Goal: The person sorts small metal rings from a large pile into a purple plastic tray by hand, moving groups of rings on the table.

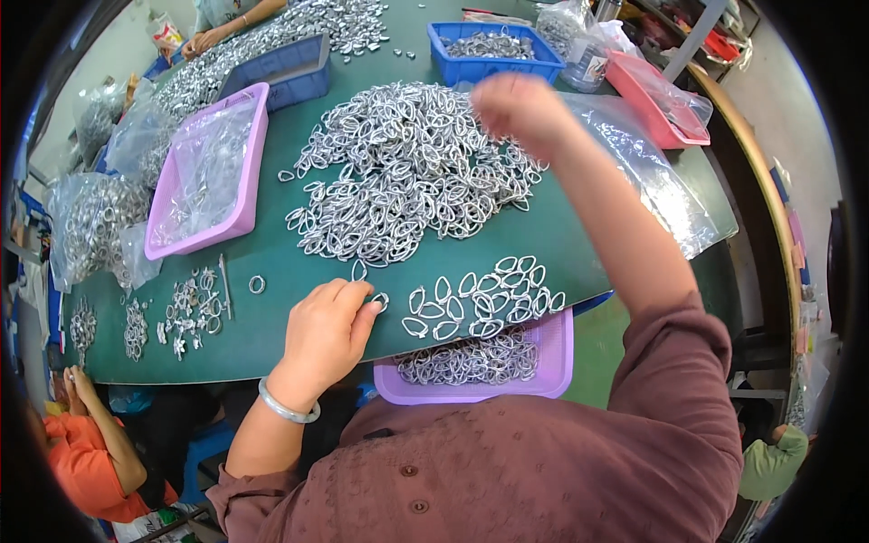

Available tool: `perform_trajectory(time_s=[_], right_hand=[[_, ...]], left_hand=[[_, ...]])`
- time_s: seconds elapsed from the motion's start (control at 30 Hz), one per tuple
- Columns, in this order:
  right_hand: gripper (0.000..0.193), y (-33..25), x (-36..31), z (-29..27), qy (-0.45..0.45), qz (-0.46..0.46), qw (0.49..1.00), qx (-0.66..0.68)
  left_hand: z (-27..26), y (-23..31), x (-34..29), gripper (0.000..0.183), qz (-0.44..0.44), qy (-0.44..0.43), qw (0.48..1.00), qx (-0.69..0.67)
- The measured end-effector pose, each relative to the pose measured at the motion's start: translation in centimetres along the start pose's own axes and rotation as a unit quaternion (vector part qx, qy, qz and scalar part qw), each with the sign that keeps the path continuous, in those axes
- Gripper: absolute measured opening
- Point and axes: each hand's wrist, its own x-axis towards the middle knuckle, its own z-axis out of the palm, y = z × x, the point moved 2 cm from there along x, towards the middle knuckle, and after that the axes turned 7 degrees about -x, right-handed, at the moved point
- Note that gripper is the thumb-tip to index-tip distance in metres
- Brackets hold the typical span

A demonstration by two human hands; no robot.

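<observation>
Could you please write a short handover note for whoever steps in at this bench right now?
Left hand: resting on the green table, fingertips on one metal ring at the near edge.
Right hand: raised above the big ring pile, blurred; whether it holds anything cannot be told.
Done: a group of rings laid flat near the table edge; more rings lie in the purple tray just below that edge.
Left: the big pile in the table's middle is still loose.

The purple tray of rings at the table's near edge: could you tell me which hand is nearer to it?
Left. The left hand rests on the table beside the purple tray; the right hand is raised over the big ring pile, far beyond.
</observation>
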Motion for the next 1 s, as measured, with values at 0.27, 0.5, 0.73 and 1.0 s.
perform_trajectory(time_s=[0.27, 0.5, 0.73, 1.0], right_hand=[[0.032, 0.3, 6.5, -7.2, 0.147, 0.054, 0.973, -0.171], [0.022, 1.1, -5.7, 4.7, -0.175, -0.177, 0.929, -0.273], [0.027, 1.7, -14.0, 9.3, -0.298, -0.32, 0.816, -0.378], [0.023, 2.0, -11.1, 11.1, -0.183, -0.288, 0.832, -0.437]], left_hand=[[1.0, -0.9, -0.8, 0.016, -0.015, 0.007, 1.0, -0.013], [0.7, -1.6, -2.6, 0.026, -0.041, -0.006, 0.999, 0.006], [1.5, -0.9, -2.3, 0.032, 0.012, -0.088, 0.996, 0.0], [1.5, -3.4, -0.6, 0.028, -0.038, 0.041, 0.998, 0.039]])
